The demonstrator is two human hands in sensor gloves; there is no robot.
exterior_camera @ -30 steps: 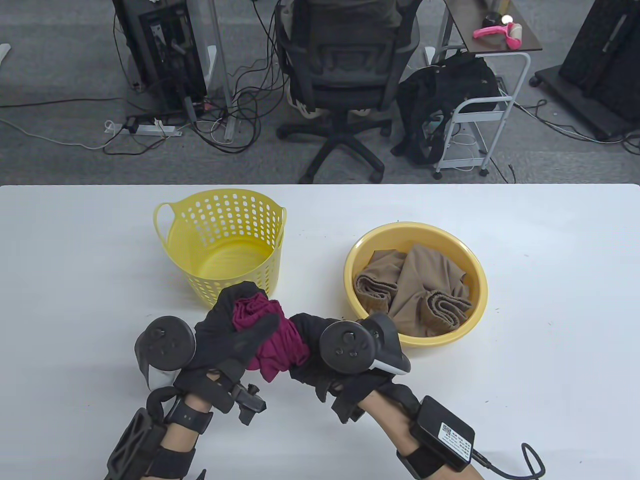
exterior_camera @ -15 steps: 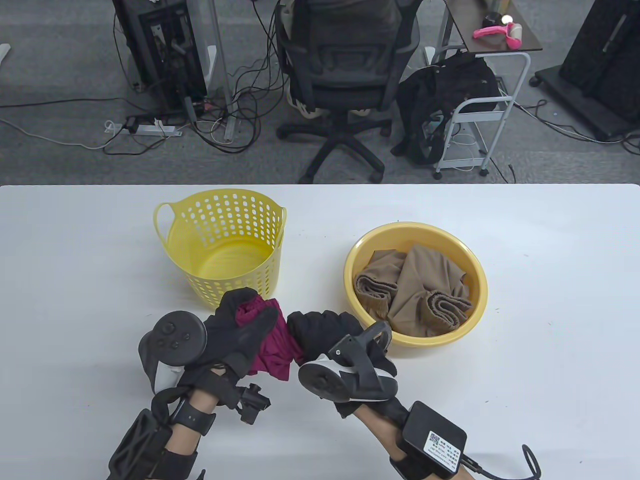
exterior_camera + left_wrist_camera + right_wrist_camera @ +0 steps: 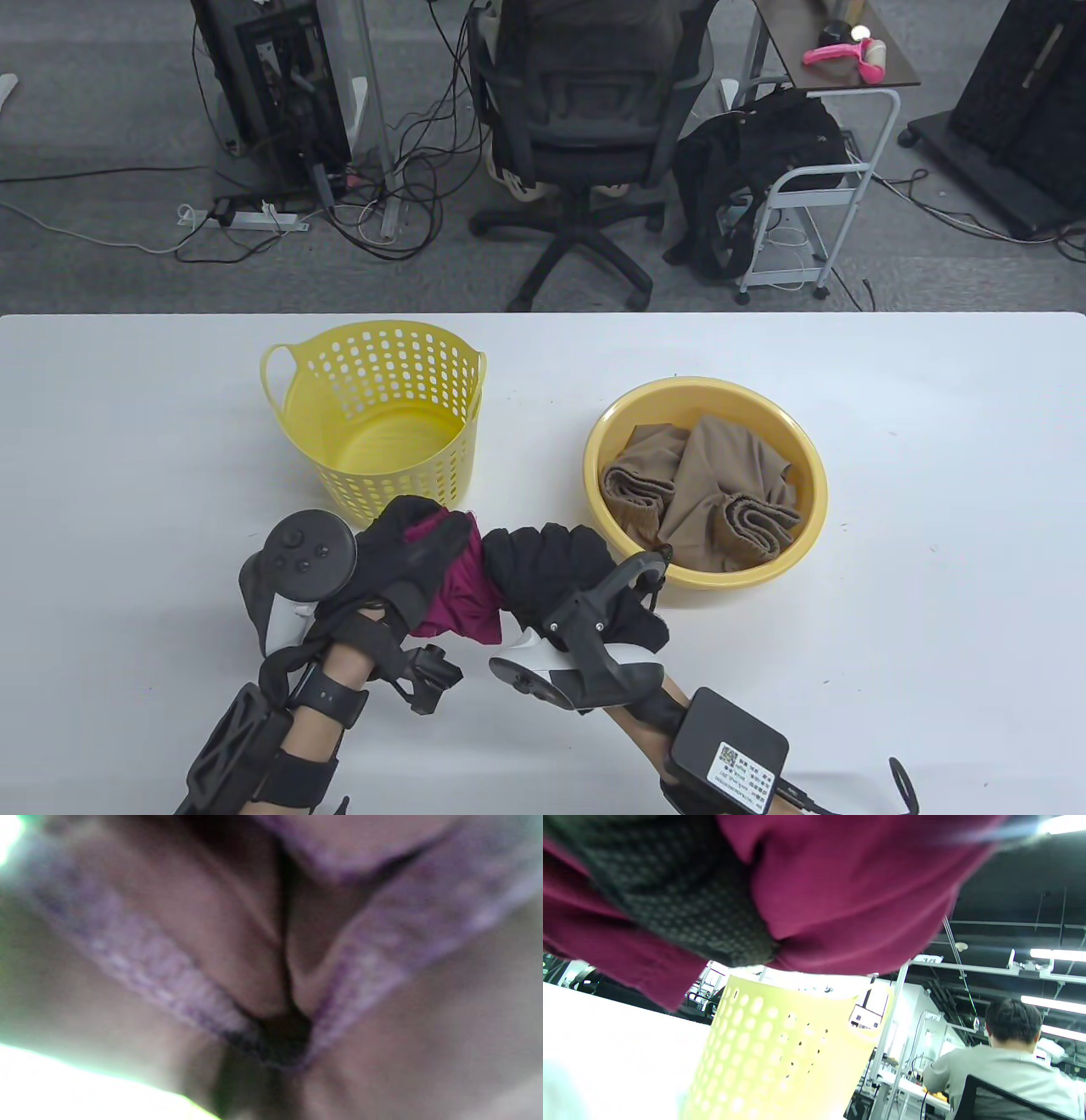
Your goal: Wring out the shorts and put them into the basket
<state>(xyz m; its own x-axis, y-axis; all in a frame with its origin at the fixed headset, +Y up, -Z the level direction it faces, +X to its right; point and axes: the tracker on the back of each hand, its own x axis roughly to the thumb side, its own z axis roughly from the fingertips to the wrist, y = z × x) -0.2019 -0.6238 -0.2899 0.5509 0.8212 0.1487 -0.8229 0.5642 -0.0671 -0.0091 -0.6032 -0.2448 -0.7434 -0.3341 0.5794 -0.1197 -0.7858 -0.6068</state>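
Mid-wring: left hand [image 3: 407, 552] and right hand [image 3: 560, 569] both clench the maroon shorts [image 3: 462, 594], fingers curled tight round either end, bundle held just above the bench [image 3: 933, 509] in front of the yellow basket [image 3: 373, 416]. Step in hand looks like the twist itself. Next move likely: finish the twist, then carry the shorts forward over the basket rim and release. Tan cloth [image 3: 704, 492] sits in the basin [image 3: 594, 441]

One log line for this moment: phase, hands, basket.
phase: wringing | both hands grip maroon shorts | basket: empty | basin: brown cloth
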